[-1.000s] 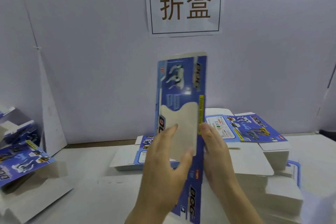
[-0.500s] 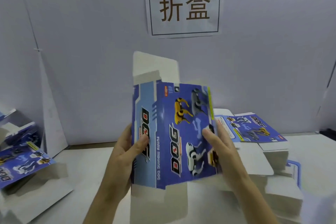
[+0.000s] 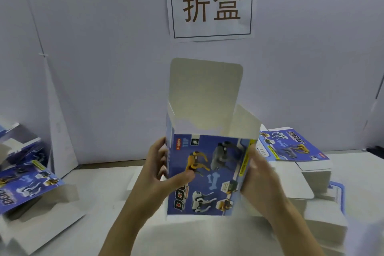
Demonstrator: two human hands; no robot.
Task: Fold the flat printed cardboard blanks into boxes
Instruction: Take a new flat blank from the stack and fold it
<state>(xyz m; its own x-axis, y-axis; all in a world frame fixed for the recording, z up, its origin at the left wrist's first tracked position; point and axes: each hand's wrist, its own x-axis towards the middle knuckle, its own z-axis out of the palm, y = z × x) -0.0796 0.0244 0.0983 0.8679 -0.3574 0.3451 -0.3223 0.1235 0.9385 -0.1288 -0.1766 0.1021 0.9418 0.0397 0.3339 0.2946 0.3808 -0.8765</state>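
Observation:
A blue printed cardboard box (image 3: 216, 164), with toy dogs on its front, stands upright in front of me, squared into a tube. Its top is open and the white lid flap (image 3: 205, 93) sticks straight up. My left hand (image 3: 160, 172) grips the box's left edge, thumb pressed on the front panel. My right hand (image 3: 259, 178) holds the right edge, fingers wrapped round the side. A stack of flat blanks (image 3: 291, 147) lies behind on the right.
Folded or half-folded boxes (image 3: 25, 181) lie piled at the left on the white table (image 3: 99, 185). A white wall with a paper sign (image 3: 211, 4) closes the back. More white blanks (image 3: 324, 224) sit at the right.
The flat blank has been turned with its printed front toward me and pushed open from flat into a square tube. Both hands have shifted to its two side edges.

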